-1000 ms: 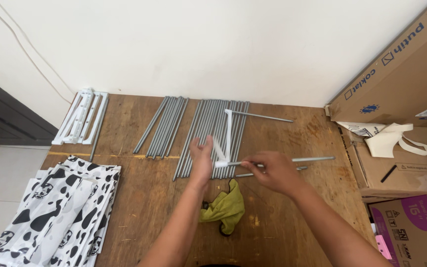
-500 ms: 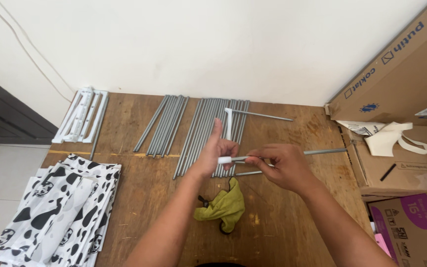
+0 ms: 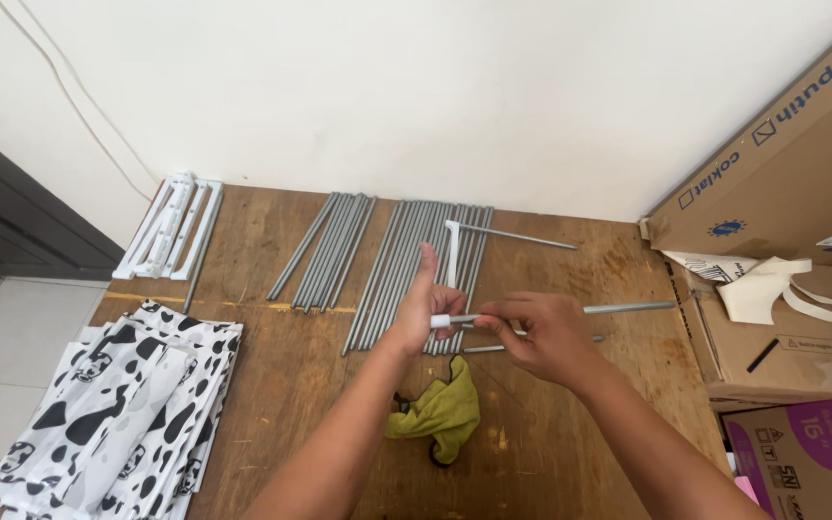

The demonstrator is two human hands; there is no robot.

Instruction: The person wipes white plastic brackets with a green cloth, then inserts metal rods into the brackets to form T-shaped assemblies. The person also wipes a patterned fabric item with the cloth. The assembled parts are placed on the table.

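Two hands work over a wooden table (image 3: pixel 272 385), and all positions below are given relative to the rod (image 3: pixel 618 308) held between them. The rod is a thin grey metal tube lying roughly level, with a white connector (image 3: pixel 440 322) fitted on its near-left end. The left hand (image 3: pixel 426 313) grasps that connector, thumb and curled fingers closed on it and the index finger pointing up. The right hand (image 3: pixel 541 337) is just right of the connector, its fingertips pinched around the rod. Behind the rod, a wide row of grey tubes (image 3: pixel 416 270) lies flat on the table, and a smaller bundle (image 3: pixel 325 250) lies further left of that row. A white L-shaped joint with a short tube (image 3: pixel 455 246) rests on the row, behind the left hand. A yellow-green cloth (image 3: pixel 440 414) lies in front of the rod, between the forearms. Far left of the rod are white plastic frames (image 3: pixel 170 226) and, nearer the camera, a black-and-white patterned fabric (image 3: pixel 117 414). Cardboard boxes (image 3: pixel 782 183) stand to the right of the rod's far end.
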